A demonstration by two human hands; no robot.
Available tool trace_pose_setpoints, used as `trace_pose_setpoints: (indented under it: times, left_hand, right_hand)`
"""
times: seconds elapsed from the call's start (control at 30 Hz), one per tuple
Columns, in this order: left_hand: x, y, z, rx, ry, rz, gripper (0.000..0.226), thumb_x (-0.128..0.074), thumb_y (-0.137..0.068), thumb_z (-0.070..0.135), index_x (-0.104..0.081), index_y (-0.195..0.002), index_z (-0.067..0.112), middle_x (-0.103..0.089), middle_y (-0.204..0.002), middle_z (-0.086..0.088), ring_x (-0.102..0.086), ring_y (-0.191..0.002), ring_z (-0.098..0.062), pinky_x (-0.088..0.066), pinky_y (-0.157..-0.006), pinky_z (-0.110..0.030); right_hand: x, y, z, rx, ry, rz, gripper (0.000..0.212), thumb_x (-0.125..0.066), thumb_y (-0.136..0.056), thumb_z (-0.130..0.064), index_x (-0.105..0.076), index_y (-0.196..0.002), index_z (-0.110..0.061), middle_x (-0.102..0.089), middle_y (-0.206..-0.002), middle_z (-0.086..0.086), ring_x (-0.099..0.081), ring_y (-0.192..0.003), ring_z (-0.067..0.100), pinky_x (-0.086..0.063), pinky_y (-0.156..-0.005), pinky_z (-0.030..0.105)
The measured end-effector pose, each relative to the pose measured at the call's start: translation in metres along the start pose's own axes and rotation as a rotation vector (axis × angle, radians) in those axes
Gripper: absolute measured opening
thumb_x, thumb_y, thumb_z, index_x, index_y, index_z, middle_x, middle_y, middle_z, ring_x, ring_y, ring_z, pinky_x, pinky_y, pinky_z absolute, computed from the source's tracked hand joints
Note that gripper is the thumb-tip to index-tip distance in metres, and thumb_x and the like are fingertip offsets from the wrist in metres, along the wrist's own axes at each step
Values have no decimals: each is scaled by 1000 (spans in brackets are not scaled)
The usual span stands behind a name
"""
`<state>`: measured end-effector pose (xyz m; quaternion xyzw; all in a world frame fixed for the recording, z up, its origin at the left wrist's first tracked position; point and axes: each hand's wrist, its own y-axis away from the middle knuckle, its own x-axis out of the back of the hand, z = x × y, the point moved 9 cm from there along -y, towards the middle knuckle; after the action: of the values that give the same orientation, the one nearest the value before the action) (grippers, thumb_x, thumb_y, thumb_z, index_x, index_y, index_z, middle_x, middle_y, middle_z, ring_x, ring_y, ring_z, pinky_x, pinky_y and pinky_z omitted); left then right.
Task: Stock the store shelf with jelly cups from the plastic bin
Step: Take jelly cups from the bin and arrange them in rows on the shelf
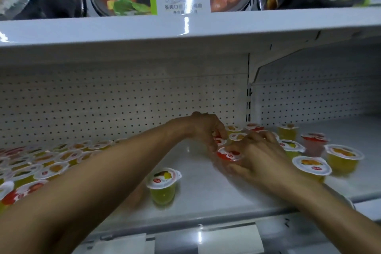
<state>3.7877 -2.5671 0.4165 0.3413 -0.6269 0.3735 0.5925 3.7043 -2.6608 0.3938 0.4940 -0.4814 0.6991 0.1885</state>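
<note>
The right hand (257, 156) curls its fingers round a red jelly cup (227, 155), pinching its lid rim. Just behind them, the left hand (206, 128) pinches a second red cup (219, 140) with its fingertips. Both cups are low over the shelf (195, 198). Yellow cups (311, 166) crowd just right of the right fingers, so a hasty release or sweeping knuckle may topple them.
</note>
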Motion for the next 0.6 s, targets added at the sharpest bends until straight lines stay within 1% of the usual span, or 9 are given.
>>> trace_pose_setpoints:
  times: [0.1,0.17,0.23,0.27,0.37,0.43,0.5,0.53,0.6]
  left_hand:
    - [1,9,-5,-15,14,-39,45,-85,-71,36,-69,-112,36,-67,-112,14,-59,-107,-9,-43,-100,-33]
    - [-2,21,-12,-29,82,-86,42,-86,-71,27,-71,-110,31,-69,-105,12,-63,-100,-12,-49,-95,-35]
    - [-3,36,-22,-36,171,-107,43,-86,-69,20,-72,-110,26,-71,-103,8,-66,-94,-14,-53,-91,-35]
    - [-2,44,-30,-27,198,-110,44,-87,-69,19,-72,-110,25,-72,-104,8,-67,-93,-13,-54,-90,-33]
    - [-3,66,-58,12,256,-138,46,-86,-70,18,-71,-113,26,-70,-104,14,-66,-93,-10,-52,-79,-17]
    - [-4,80,-74,39,291,-161,45,-86,-71,19,-70,-112,28,-70,-101,18,-66,-93,-5,-48,-72,-9]
    - [-5,92,-89,79,326,-185,46,-86,-72,22,-69,-113,32,-69,-100,21,-66,-95,-3,-45,-71,-7]
    - [-6,99,-96,102,338,-200,46,-85,-72,25,-68,-114,34,-69,-100,23,-65,-96,-2,-46,-73,-8]
    - [-6,112,-106,139,340,-232,45,-82,-77,32,-66,-118,36,-68,-98,29,-64,-98,1,-49,-82,-14]
  right_hand:
    - [4,-1,-8,5,-44,-2,52,-36,-81,-72,-58,-120,-46,-62,-122,-14,-43,-123,11,-21,-100,30]
    - [0,-3,-18,8,-225,-41,43,-49,-84,-63,-60,-121,-44,-64,-119,-16,-52,-113,7,-31,-102,27]
    - [-8,-6,-29,20,-467,-98,35,-61,-86,-47,-63,-120,-39,-67,-111,-16,-61,-95,0,-50,-88,27]
    - [-11,-9,-34,23,-561,-123,31,-64,-88,-38,-64,-118,-36,-68,-106,-15,-63,-89,-2,-52,-80,24]
    - [-19,-17,-46,15,-725,-178,21,-66,-92,-28,-66,-112,-34,-70,-92,-18,-62,-80,-11,-45,-63,6]
    - [-25,-24,-54,7,-762,-200,18,-66,-91,-34,-66,-109,-38,-69,-92,-22,-62,-82,-10,-47,-64,7]
    - [-30,-31,-63,1,-794,-213,20,-68,-89,-35,-67,-108,-41,-70,-94,-23,-66,-83,-5,-55,-70,17]
    - [-32,-36,-67,9,-808,-208,23,-70,-88,-32,-68,-109,-40,-70,-95,-23,-67,-84,-3,-58,-73,21]
    - [-36,-45,-74,26,-856,-205,27,-73,-86,-21,-71,-110,-34,-71,-96,-21,-67,-84,-3,-57,-76,19]
